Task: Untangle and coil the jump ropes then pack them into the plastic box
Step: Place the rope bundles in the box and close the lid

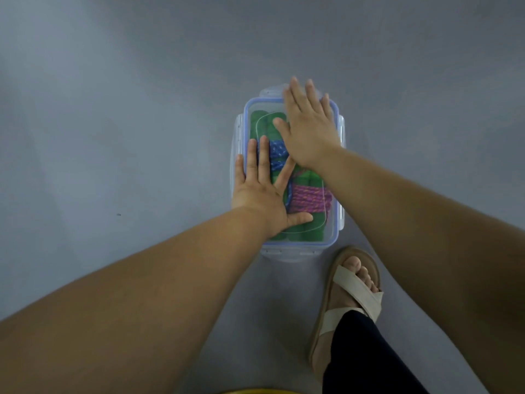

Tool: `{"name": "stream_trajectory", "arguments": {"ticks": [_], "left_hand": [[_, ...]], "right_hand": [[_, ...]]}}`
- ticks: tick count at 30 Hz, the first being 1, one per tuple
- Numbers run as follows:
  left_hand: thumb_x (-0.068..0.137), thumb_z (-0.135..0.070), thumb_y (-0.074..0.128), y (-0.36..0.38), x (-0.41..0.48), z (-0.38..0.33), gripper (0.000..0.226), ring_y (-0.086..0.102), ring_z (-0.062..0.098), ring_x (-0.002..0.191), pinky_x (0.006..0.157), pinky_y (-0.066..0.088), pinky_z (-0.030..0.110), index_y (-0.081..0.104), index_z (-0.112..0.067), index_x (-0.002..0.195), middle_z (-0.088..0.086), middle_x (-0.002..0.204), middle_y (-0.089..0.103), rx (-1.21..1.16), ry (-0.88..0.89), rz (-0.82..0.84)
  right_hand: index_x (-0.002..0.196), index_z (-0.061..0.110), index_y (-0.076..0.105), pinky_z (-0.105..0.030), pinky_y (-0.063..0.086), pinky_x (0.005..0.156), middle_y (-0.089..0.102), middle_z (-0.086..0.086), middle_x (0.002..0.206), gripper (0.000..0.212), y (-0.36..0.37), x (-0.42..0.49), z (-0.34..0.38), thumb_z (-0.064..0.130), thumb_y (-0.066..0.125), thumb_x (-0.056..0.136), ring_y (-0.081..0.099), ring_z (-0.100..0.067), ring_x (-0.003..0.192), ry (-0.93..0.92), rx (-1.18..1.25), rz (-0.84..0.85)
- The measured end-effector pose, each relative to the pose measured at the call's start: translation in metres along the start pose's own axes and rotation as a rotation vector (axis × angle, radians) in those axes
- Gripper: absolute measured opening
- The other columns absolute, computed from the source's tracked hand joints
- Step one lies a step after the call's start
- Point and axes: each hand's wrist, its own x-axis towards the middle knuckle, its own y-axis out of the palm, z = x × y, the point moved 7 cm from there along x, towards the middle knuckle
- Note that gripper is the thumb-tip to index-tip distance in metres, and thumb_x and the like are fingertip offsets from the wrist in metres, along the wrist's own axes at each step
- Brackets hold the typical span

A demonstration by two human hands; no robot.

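Observation:
A clear plastic box (335,223) with a blue-rimmed lid lies on the grey floor, lid on top. Through the lid I see a coiled blue rope (277,150), a coiled purple rope (309,199) and green handles (301,233). My left hand (262,191) lies flat on the lid's near left part, fingers straight. My right hand (308,129) presses flat on the far right part, fingers spread and reaching the far rim. The side latch flaps (237,137) stick outward.
My right foot in a beige sandal (349,291) stands just near the box's front right corner. Grey floor (113,123) surrounds the box on all sides. A yellow edge (261,391) shows at the bottom of the view.

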Motion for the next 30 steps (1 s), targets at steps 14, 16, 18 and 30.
{"name": "stream_trajectory", "arguments": {"ticks": [14, 16, 18, 30], "left_hand": [[0.067, -0.09, 0.019, 0.001, 0.002, 0.0, 0.108, -0.038, 0.041, 0.131, 0.111, -0.016, 0.054, -0.04, -0.028, 0.133, 0.024, 0.14, -0.045, -0.007, 0.004, 0.015], [0.067, -0.09, 0.019, 0.001, 0.002, 0.0, 0.108, -0.038, 0.041, 0.131, 0.111, -0.017, 0.054, -0.04, -0.028, 0.133, 0.024, 0.14, -0.045, -0.013, 0.011, 0.008], [0.068, -0.09, 0.018, 0.0, 0.001, 0.001, 0.106, -0.039, 0.041, 0.131, 0.111, -0.017, 0.054, -0.04, -0.028, 0.132, 0.024, 0.14, -0.044, -0.027, 0.021, -0.008], [0.077, -0.083, 0.017, 0.019, -0.03, -0.008, 0.096, -0.045, 0.032, 0.127, 0.112, -0.018, 0.05, -0.04, -0.028, 0.131, 0.016, 0.136, -0.05, -0.114, 0.045, -0.078]], "right_hand": [[0.118, 0.012, 0.051, -0.038, 0.028, 0.097, 0.056, -0.008, 0.122, 0.05, -0.005, 0.031, -0.003, 0.052, 0.031, 0.096, 0.046, -0.029, 0.115, 0.054, -0.065, -0.053], [0.115, 0.012, 0.053, -0.038, 0.029, 0.095, 0.057, -0.008, 0.12, 0.051, -0.007, 0.033, -0.004, 0.053, 0.032, 0.095, 0.047, -0.03, 0.113, 0.063, -0.065, -0.049], [0.119, 0.014, 0.052, -0.038, 0.028, 0.097, 0.056, -0.008, 0.121, 0.05, -0.007, 0.032, -0.004, 0.053, 0.032, 0.095, 0.047, -0.03, 0.114, 0.057, -0.055, -0.064], [0.121, 0.033, 0.055, -0.043, 0.031, 0.1, 0.056, 0.006, 0.125, 0.056, -0.007, 0.019, -0.025, 0.065, 0.058, 0.076, 0.049, -0.02, 0.119, 0.16, 0.254, 0.036]]}}
